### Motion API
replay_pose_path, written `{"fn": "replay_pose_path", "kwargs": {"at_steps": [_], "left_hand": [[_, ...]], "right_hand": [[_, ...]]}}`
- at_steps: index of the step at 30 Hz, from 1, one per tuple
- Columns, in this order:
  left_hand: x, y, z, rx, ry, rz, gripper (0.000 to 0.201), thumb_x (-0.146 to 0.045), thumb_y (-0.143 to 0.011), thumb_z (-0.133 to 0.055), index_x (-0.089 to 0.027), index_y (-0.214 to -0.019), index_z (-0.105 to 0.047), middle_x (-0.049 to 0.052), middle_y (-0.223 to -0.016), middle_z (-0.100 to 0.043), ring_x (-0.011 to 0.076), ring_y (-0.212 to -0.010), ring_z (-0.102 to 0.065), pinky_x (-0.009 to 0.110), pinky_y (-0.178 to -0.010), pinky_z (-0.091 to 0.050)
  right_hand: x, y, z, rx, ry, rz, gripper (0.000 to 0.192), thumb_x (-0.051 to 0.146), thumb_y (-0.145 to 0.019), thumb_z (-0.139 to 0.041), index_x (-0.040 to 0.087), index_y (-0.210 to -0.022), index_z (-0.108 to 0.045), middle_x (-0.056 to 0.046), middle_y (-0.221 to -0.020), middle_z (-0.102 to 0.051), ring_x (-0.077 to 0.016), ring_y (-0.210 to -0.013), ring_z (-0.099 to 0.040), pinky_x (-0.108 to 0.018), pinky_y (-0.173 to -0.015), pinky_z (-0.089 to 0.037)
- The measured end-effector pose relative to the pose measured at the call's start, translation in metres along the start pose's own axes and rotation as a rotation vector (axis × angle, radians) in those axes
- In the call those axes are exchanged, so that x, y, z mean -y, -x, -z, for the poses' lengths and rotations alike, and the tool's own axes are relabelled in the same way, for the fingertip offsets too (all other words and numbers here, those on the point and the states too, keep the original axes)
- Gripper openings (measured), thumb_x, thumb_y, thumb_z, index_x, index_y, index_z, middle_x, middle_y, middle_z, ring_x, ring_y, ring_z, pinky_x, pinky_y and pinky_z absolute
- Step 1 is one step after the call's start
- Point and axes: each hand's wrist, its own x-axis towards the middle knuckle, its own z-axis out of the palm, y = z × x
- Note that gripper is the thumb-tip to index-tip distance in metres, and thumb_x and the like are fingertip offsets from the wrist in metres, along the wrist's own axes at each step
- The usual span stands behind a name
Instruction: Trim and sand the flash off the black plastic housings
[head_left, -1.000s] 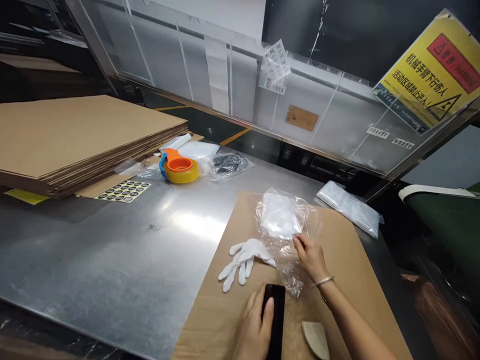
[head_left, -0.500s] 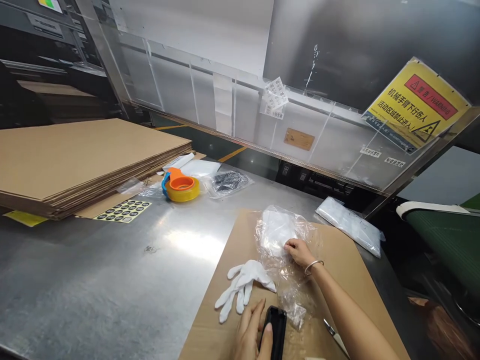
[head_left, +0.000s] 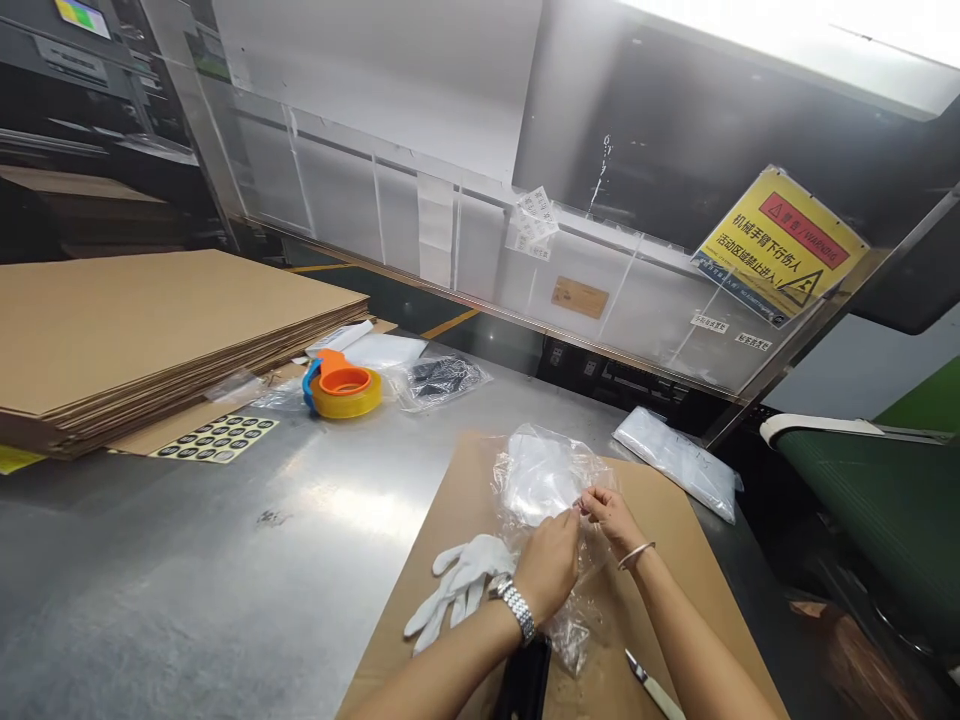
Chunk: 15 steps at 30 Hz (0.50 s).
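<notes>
My left hand [head_left: 551, 562] and my right hand [head_left: 611, 518] meet at the near right edge of some clear plastic bags [head_left: 538, 470]. Both have their fingertips pinched together there, apparently on the thin film; the left fingertips are partly hidden. The bags lie crumpled on a brown cardboard sheet [head_left: 675, 560]. White gloves [head_left: 465, 575] rest to the left, partly behind my left wrist. Below that wrist lies a long black object [head_left: 525, 680], mostly covered by my forearm. A knife with a pale handle [head_left: 654, 685] is beside my right forearm.
A stack of cardboard [head_left: 172, 330] fills the left side of the metal table [head_left: 300, 590]. Near it are a tape dispenser [head_left: 341, 385], a sticker sheet [head_left: 217, 438] and a bagged black item [head_left: 442, 380]. A white plastic packet [head_left: 679, 462] lies right; a clear panel [head_left: 405, 225] stands behind.
My left hand has let go of the black object and moved up to the bags, joining my right hand. The view has shifted slightly.
</notes>
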Motion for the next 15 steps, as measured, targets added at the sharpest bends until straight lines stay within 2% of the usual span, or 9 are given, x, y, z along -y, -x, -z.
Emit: {"fn": "replay_pose_path", "kwargs": {"at_steps": [2,5,6,7,9,11,13,15], "left_hand": [[0.002,-0.008,-0.006,-0.03,-0.016,0.028,0.045,-0.011,-0.077,-0.041,-0.007,-0.12,-0.053,0.019,-0.099,-0.062,0.0301,-0.097,-0.057,0.045,-0.086,-0.042],[0.002,-0.017,-0.007,-0.114,-0.002,0.044,0.057,-0.019,-0.08,-0.041,-0.007,-0.135,-0.032,0.023,-0.127,-0.045,0.0297,-0.118,-0.043,0.044,-0.093,-0.036],[0.001,-0.02,-0.005,-0.131,0.009,0.042,0.061,-0.021,-0.08,-0.043,-0.008,-0.137,-0.027,0.021,-0.134,-0.038,0.0289,-0.124,-0.036,0.044,-0.097,-0.032],[0.001,-0.022,-0.003,-0.136,0.022,0.04,0.063,-0.024,-0.079,-0.046,-0.01,-0.138,-0.027,0.019,-0.136,-0.037,0.0283,-0.125,-0.033,0.044,-0.099,-0.03],[-0.002,-0.026,0.003,-0.107,0.051,0.034,0.053,-0.027,-0.078,-0.048,-0.015,-0.129,-0.042,0.014,-0.122,-0.053,0.0271,-0.116,-0.044,0.043,-0.097,-0.031],[-0.005,-0.029,0.01,-0.058,0.076,0.021,0.033,-0.031,-0.08,-0.046,-0.018,-0.107,-0.061,0.007,-0.094,-0.066,0.0235,-0.095,-0.056,0.04,-0.091,-0.036],[-0.009,-0.029,0.016,-0.022,0.088,-0.001,0.027,-0.034,-0.081,-0.045,-0.019,-0.083,-0.067,0.003,-0.075,-0.067,0.0202,-0.08,-0.058,0.036,-0.086,-0.038],[-0.014,-0.026,0.022,-0.012,0.083,-0.017,0.027,-0.034,-0.081,-0.045,-0.02,-0.073,-0.066,0.001,-0.07,-0.066,0.0192,-0.076,-0.057,0.037,-0.086,-0.035]], "right_hand": [[0.003,0.004,0.002,0.002,-0.064,0.005,0.03,0.034,-0.088,-0.051,0.015,-0.112,-0.053,-0.006,-0.108,-0.057,-0.0169,-0.09,-0.059,-0.037,-0.077,-0.05],[0.007,0.017,0.003,0.04,-0.148,0.02,0.029,0.035,-0.088,-0.051,0.015,-0.11,-0.053,-0.006,-0.105,-0.058,-0.0159,-0.087,-0.059,-0.035,-0.074,-0.05],[0.009,0.022,0.003,0.058,-0.17,0.028,0.029,0.035,-0.089,-0.05,0.015,-0.109,-0.054,-0.005,-0.103,-0.059,-0.0153,-0.085,-0.059,-0.035,-0.073,-0.05],[0.011,0.029,0.002,0.075,-0.19,0.037,0.028,0.036,-0.089,-0.05,0.014,-0.107,-0.055,-0.005,-0.101,-0.059,-0.0146,-0.083,-0.06,-0.034,-0.072,-0.05],[0.016,0.042,0.0,0.103,-0.218,0.061,0.028,0.038,-0.089,-0.05,0.014,-0.1,-0.056,-0.003,-0.092,-0.06,-0.0126,-0.076,-0.059,-0.031,-0.068,-0.05],[0.024,0.055,-0.002,0.109,-0.235,0.089,0.033,0.044,-0.089,-0.046,0.013,-0.091,-0.057,-0.001,-0.079,-0.059,-0.0109,-0.067,-0.057,-0.029,-0.065,-0.048],[0.033,0.067,-0.003,0.086,-0.241,0.122,0.046,0.055,-0.089,-0.036,0.014,-0.088,-0.057,-0.001,-0.072,-0.057,-0.0109,-0.063,-0.055,-0.028,-0.063,-0.045],[0.043,0.077,-0.002,0.053,-0.22,0.154,0.054,0.064,-0.084,-0.035,0.015,-0.093,-0.057,-0.002,-0.073,-0.058,-0.012,-0.064,-0.054,-0.028,-0.063,-0.042]]}}
